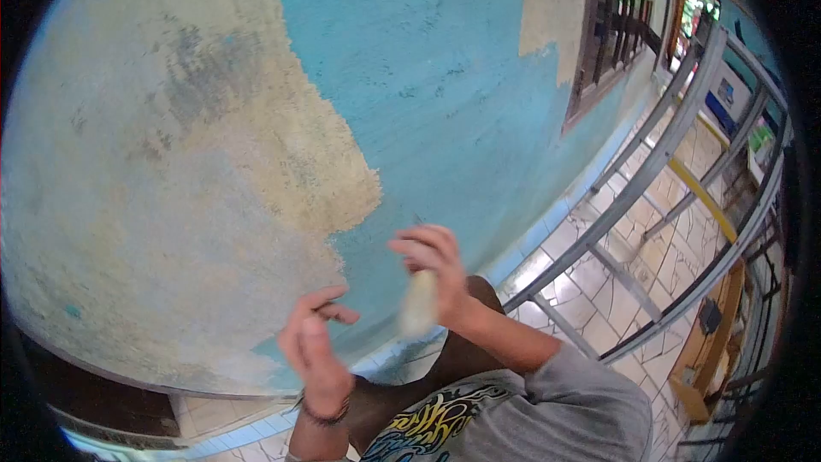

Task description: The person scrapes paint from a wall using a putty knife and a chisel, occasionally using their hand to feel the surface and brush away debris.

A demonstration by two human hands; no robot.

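My right hand point(438, 261) is raised in front of the wall, its fingers bent round a pale, oblong object point(419, 304). That object is smeared by motion, so its kind cannot be made out. Lower and to the left, my left hand point(318, 351) is held up with its thumb and bent fingers apart and nothing between them. A dark band circles that wrist. Both hands are apart from the wall point(445, 103), which has bright blue areas and worn, patchy cream ones with ragged borders.
A metal ladder point(637, 184) stands on the right over the tiled floor point(599, 295). Beyond it lies a wooden box-like piece point(710, 351) with a dark item on it. A barred window point(611, 26) is set into the wall. A dark opening point(94, 385) shows at lower left.
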